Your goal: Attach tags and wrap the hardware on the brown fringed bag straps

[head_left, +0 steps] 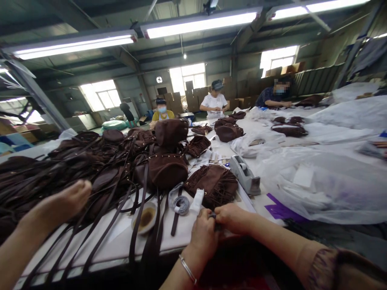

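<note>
My left hand (204, 233), with a silver bangle on its wrist, is closed at the table's front edge. My right hand (231, 217) meets it there, fingers pinched together. Between the fingertips shows a small grey piece (212, 215), mostly hidden, whose kind I cannot make out. A white wrapped strip (198, 200) stands just beyond my left hand; whether the hand touches it I cannot tell. Left of it lies a coiled grey bundle with a white band (181, 205). Just behind sits a dark brown fringed bag (213, 185).
Another person's hand (71, 199) reaches in from the left over piled brown bags (102, 161) with hanging straps. A bowl (145, 219) stands near the front edge. To the right are a tape dispenser (244, 175) and clear plastic bags (320, 185). Several people work across the table.
</note>
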